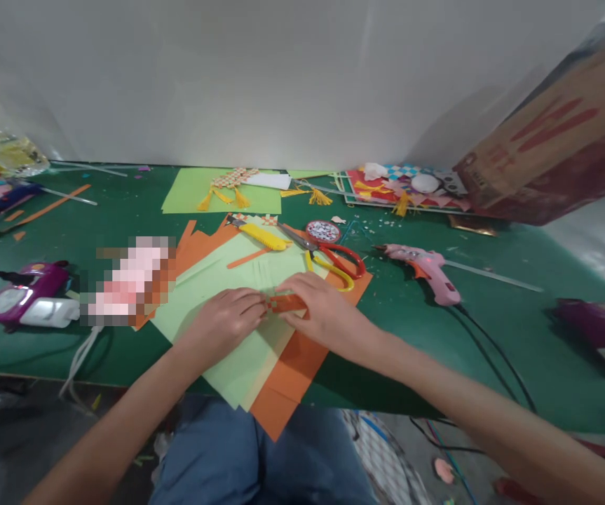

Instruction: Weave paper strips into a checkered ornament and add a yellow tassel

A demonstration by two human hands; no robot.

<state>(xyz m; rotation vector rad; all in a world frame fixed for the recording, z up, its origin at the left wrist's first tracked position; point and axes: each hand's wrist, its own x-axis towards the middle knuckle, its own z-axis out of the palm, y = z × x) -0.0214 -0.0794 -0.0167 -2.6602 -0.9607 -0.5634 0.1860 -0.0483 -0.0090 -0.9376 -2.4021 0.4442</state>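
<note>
Both my hands rest on a light green paper sheet [218, 280] lying over orange paper [291, 372] near the table's front edge. My left hand [228, 322] has its fingers curled down and pinches the left end of an orange paper strip [287, 303]. My right hand [323, 308] covers the strip's right part with fingers pressed together on it. The strip lies across slits in the green sheet. Just behind the hands lie red-and-yellow scissors [334, 263] and a yellow utility knife [263, 237].
A pink glue gun [425, 270] with a black cord lies to the right on the green table [491, 330]. A purple device [23, 291] sits at left, another [604, 330] at far right. Woven paper crafts [233, 184] and a cardboard box [559, 140] stand at the back.
</note>
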